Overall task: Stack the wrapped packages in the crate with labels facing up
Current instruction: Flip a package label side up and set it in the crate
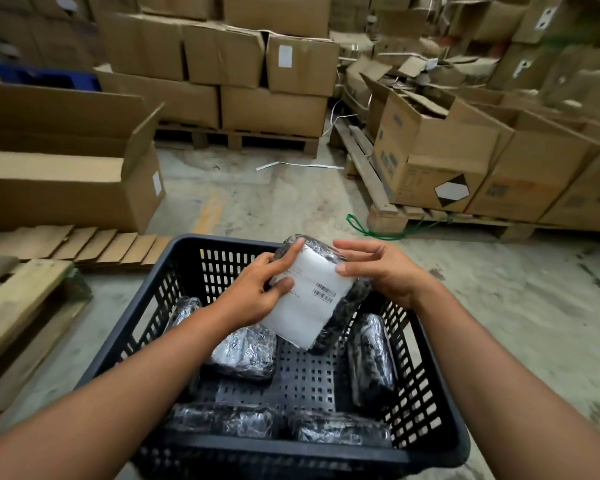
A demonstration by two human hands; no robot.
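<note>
Sprawling across the back, stacked brown cardboard boxes (274, 109) sit on wooden pallets (243, 138) over the grey concrete floor (257, 199). Down front, the black perforated plastic crate (184, 268) stands on that floor, and five dark shiny film-wrapped packages (243, 351) lie on its bottom along the left, right and near sides, no labels showing. Above the crate, a sixth black film-wrapped package (343, 306) is tilted, its white barcode label (312, 292) facing up. The left hand (253, 292) grips its left edge, thumb pressed on the label. The right hand (385, 268) is half open, thumb and fingertips touching the right edge.
</note>
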